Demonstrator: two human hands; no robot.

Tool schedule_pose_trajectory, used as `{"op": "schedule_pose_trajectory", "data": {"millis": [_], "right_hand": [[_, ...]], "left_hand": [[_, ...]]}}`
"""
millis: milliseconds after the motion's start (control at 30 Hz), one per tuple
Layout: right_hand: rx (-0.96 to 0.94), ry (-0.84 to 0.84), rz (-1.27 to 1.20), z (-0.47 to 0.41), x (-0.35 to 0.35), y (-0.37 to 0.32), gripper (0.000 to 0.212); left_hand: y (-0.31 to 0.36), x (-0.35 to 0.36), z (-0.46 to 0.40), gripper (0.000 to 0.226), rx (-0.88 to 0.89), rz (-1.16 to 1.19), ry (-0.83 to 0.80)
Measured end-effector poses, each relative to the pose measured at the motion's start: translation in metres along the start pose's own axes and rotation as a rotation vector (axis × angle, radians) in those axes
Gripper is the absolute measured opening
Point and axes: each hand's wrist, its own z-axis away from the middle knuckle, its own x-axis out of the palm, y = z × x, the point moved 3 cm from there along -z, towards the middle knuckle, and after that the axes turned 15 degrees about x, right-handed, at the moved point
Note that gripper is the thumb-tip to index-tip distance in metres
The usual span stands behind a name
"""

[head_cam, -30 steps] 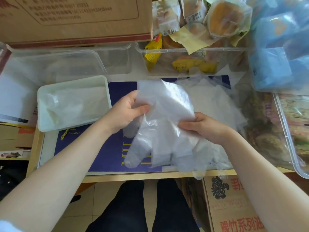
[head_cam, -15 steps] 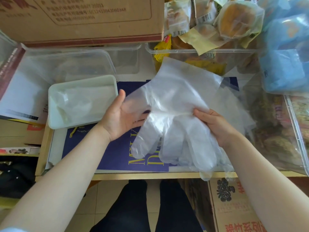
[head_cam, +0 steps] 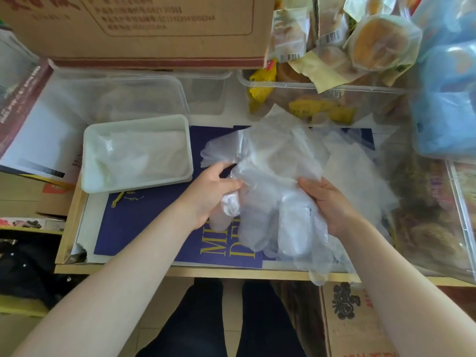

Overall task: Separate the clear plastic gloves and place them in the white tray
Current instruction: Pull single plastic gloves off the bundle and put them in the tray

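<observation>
A bunch of clear plastic gloves (head_cam: 273,173) hangs above the blue mat, fingers pointing toward me. My left hand (head_cam: 213,191) pinches the left edge of the top glove, near its thumb part. My right hand (head_cam: 327,202) grips the right side of the bunch, thumb on top. More clear gloves (head_cam: 360,171) lie flat on the table behind my right hand. The white tray (head_cam: 88,161) sits to the left of my hands and holds crumpled clear gloves (head_cam: 139,153).
A blue mat (head_cam: 144,217) with gold lettering covers the table. Clear plastic bins (head_cam: 144,91) stand behind the tray. A bin of packaged snacks (head_cam: 309,99) is at the back right, a cardboard box (head_cam: 154,29) at the back left. Blue packets (head_cam: 448,99) pile at the right.
The glove that was spread wide and raised has folded down and bunched. My left hand went from open under the glove to pinching its left edge. Right hand stays gripping.
</observation>
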Motion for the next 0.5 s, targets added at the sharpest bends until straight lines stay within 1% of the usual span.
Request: {"op": "schedule_pose_trajectory", "data": {"millis": [67, 167, 233, 267, 300, 333, 367, 400, 467, 500], "right_hand": [[-0.014, 0.002, -0.027, -0.001, -0.001, 0.0, 0.023], [-0.057, 0.0, -0.124, -0.001, 0.001, -0.004, 0.03], [-0.127, -0.009, -0.093, 0.002, 0.003, -0.01, 0.02], [-0.182, -0.029, -0.019, 0.003, 0.004, -0.015, 0.012], [-0.235, -0.063, 0.068, 0.007, 0.008, -0.021, 0.012], [-0.275, -0.099, 0.157, 0.008, 0.007, -0.026, 0.023], [-0.293, -0.128, 0.232, 0.01, 0.006, -0.031, 0.038], [-0.319, -0.158, 0.312, 0.012, 0.004, -0.035, 0.045], [-0.387, -0.186, 0.483, 0.016, 0.002, -0.04, 0.04], [-0.408, -0.172, 0.544, 0.016, -0.001, -0.039, 0.037]], "left_hand": [[0.0, 0.0, 0.001, 0.037, 0.041, -0.027, 0.03], [0.0, 0.001, -0.005, 0.038, 0.072, 0.068, 0.086], [0.0, -0.002, -0.015, 0.034, 0.068, 0.153, 0.167], [0.001, -0.004, -0.02, 0.03, 0.069, 0.174, 0.205], [0.002, -0.007, -0.024, 0.025, 0.073, 0.18, 0.228], [0.005, -0.009, -0.026, 0.02, 0.081, 0.167, 0.238], [0.007, -0.012, -0.027, 0.017, 0.086, 0.146, 0.244], [0.009, -0.013, -0.026, 0.018, 0.083, 0.145, 0.262], [0.01, -0.015, -0.021, 0.028, 0.034, 0.23, 0.31], [0.006, -0.018, -0.019, 0.036, 0.008, 0.266, 0.358]]}}
